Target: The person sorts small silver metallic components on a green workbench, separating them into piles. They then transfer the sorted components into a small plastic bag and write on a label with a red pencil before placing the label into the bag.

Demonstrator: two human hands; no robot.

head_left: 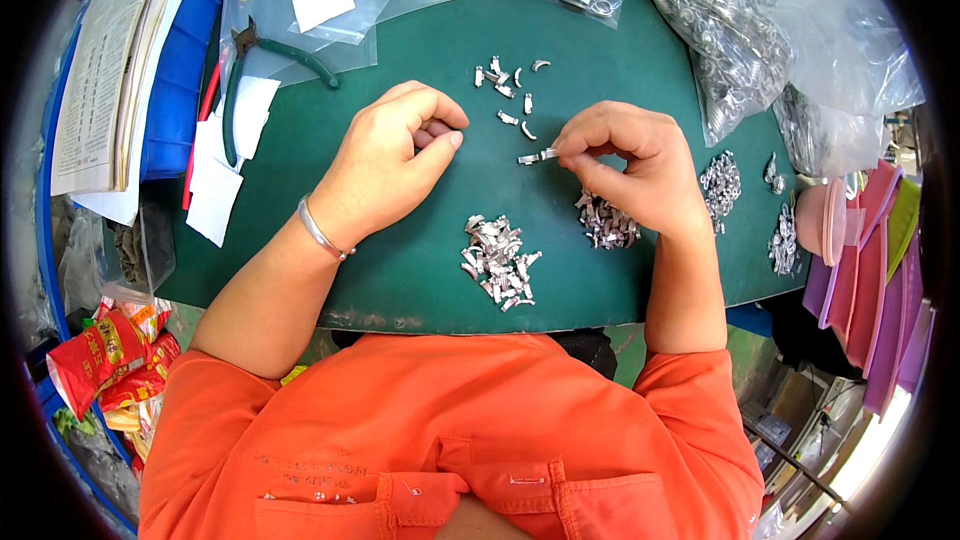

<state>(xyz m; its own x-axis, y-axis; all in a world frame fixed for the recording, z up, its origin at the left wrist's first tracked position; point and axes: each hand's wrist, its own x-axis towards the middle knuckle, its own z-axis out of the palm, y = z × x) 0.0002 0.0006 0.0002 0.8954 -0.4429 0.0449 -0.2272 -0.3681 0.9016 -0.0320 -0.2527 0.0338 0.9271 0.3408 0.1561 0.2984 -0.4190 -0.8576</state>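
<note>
My right hand (632, 162) pinches a small silver metal clasp piece (538, 156) between thumb and forefinger, just above the green table. My left hand (400, 160) is closed, its fingers curled toward the thumb; whatever they may hold is hidden. Beyond the hands lie several loose metal pieces (500, 78), some curved. Nearer to me is a heap of similar silver pieces (500, 258). Another heap of metal pieces (606, 224) sits partly hidden under my right hand.
Green-handled cutters (235, 90) lie at left, beside paper scraps (215, 185) and a blue bin (180, 90). Clear bags of metal parts (725, 40) stand far right. More small heaps (720, 185) are right of my forearm, near pink and purple plastic holders (870, 260).
</note>
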